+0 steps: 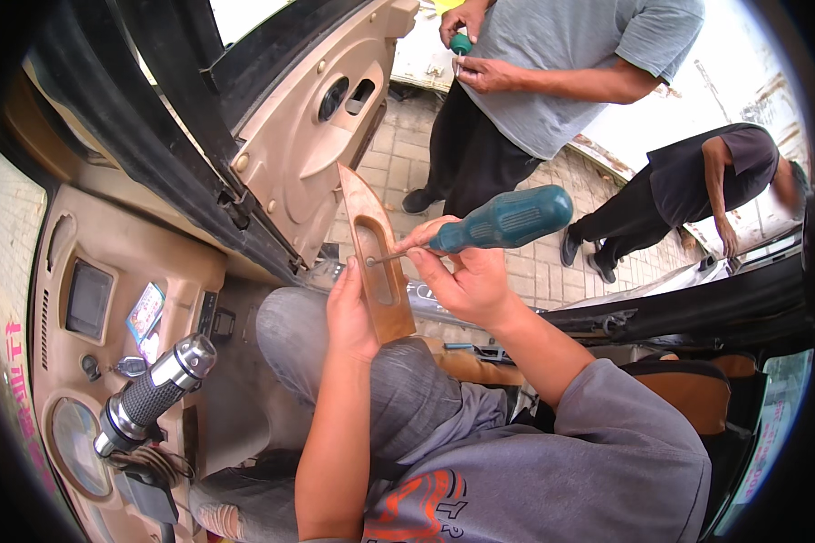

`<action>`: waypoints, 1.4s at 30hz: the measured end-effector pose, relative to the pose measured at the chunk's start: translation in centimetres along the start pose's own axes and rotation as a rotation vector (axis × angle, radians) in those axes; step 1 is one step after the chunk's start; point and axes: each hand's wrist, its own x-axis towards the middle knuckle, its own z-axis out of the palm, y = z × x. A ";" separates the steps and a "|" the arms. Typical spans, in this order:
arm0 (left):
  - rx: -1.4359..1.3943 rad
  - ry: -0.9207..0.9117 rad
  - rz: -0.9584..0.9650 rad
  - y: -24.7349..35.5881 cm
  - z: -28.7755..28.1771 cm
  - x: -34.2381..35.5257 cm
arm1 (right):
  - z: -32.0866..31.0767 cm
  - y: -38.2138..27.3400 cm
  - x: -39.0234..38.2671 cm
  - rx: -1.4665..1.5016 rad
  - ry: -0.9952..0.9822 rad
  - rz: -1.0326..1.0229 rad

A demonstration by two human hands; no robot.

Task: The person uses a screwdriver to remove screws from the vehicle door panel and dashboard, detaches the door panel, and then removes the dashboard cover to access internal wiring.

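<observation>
— What is held in the left hand?
— A tan, plastic-looking, wedge-shaped panel piece is gripped along its left edge, raised above grey-clad knees.
— And the right hand?
— It is closed on a teal-handled screwdriver with a thin metal shank, pinched where handle and shank meet. The tip is aimed at a small round fitting in the panel piece's long recess; whether it is touched cannot be told.
— What is seen around?
— An open beige vehicle door is seen behind. Beyond, a small green-handled tool is held by a standing person in a grey T-shirt.
</observation>
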 end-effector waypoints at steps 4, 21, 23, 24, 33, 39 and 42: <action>0.011 0.005 0.003 0.1 0.2 -0.2 | 0.5 0.4 0.0 -0.010 0.090 0.000; 0.022 -0.033 0.011 -0.5 -0.7 0.2 | 0.4 -1.7 2.1 -0.282 -0.041 -0.007; 0.022 -0.019 0.019 -0.3 -0.5 0.0 | 0.5 -1.4 2.4 -0.313 -0.063 -0.077; -0.006 -0.021 -0.007 -0.2 -0.2 0.0 | 0.4 -0.8 2.3 -0.344 -0.091 -0.139; 0.205 0.138 0.015 -0.7 -0.5 0.7 | -1.7 -1.2 3.8 -0.262 -0.456 0.188; 0.272 0.254 0.055 -1.2 -0.3 1.5 | -1.7 -1.7 2.7 0.372 -0.199 0.308; 0.333 0.283 0.059 -1.6 -0.9 2.0 | -1.8 -2.5 2.6 0.508 -0.094 0.316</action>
